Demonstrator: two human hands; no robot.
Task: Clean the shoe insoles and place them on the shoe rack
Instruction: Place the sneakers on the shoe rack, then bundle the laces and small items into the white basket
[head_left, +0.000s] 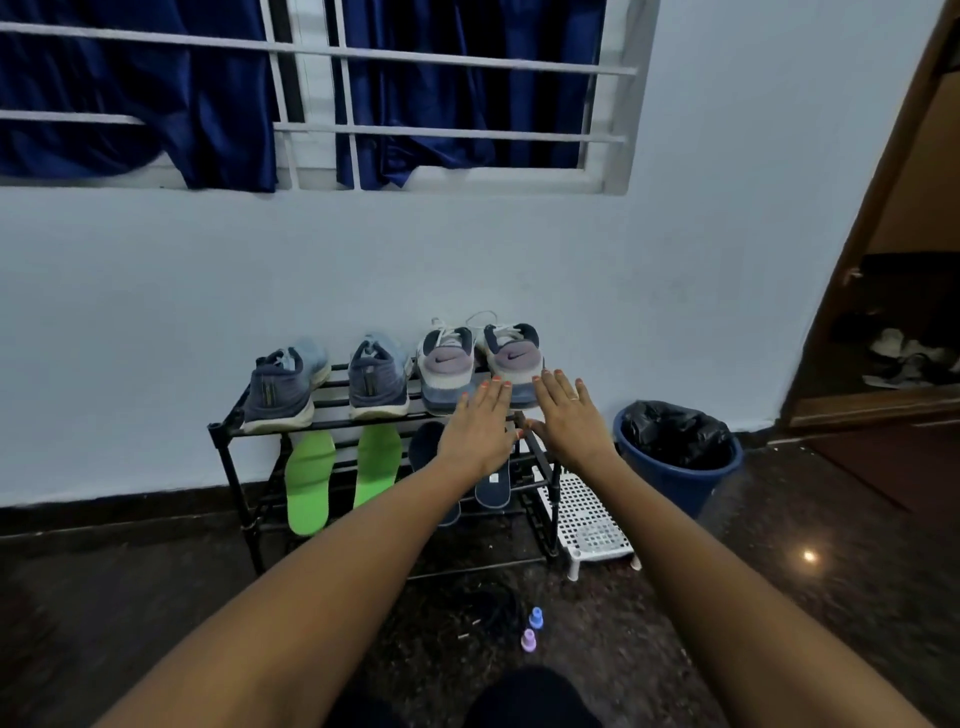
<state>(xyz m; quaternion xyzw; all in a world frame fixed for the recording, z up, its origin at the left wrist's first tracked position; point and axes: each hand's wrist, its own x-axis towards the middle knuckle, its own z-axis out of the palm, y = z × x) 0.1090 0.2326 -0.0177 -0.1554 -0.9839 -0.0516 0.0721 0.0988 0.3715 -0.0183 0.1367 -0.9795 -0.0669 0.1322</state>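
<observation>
Two bright green insoles (310, 480) lean side by side against the lower shelves at the left of the black shoe rack (226, 465). Two dark navy insoles (493, 488) lean at their right, partly hidden.

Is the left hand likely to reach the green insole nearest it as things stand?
Probably yes. The left hand is open at the rack's top rail, and that green insole leans on the lower tier just left of it, with nothing in front.

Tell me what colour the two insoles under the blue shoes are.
The insoles are bright green; the head view shows them best.
</observation>
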